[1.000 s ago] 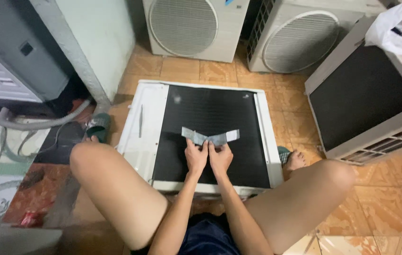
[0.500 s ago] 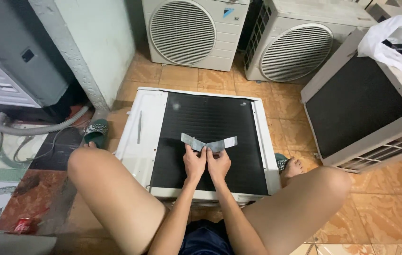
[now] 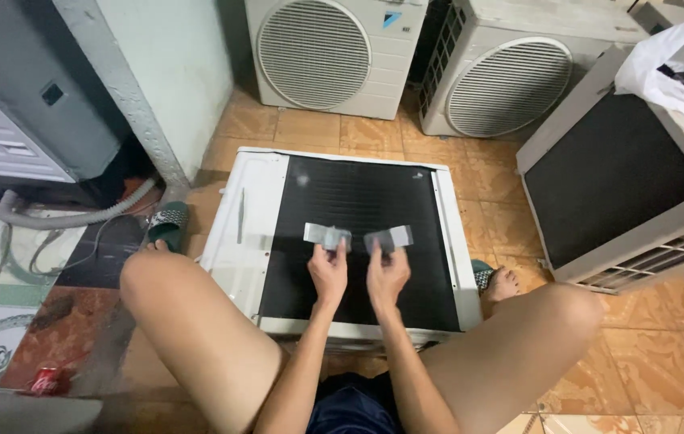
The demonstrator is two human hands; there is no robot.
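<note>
Half a second back the two hands sat pressed side by side under one bent grey strip shaped like a shallow V; now they have drawn apart and the strip shows as two grey pieces with a gap between them — whether it has come apart or is only pulled flat I cannot tell.

Left hand (image 3: 328,273) pinches the left grey piece (image 3: 326,235) between thumb and fingertips, closed on its inner end; right hand (image 3: 387,277) pinches the right grey piece (image 3: 390,239) the same way. Each piece runs out sideways from its grip, long axis left to right across the scene, so the free end of each points away from the other hand; the inner ends face each other, near but apart, and each hand is clearly the nearer one to its own piece.

Both pieces hang just above the black finned panel (image 3: 358,249) of the air-conditioner unit (image 3: 245,257) lying flat on the tiled floor (image 3: 655,362) between the person's bare knees; I cannot tell whether they touch the fins. On the unit's white left margin lies a thin rod (image 3: 240,215), well apart from the hands.

Farther off stand two more outdoor units with round fan grilles (image 3: 310,52), and to the right a third unit (image 3: 623,177) with a white plastic bag (image 3: 671,68) on top; at the left, a grey hose (image 3: 76,217) and a red can (image 3: 48,380) near the corner.
</note>
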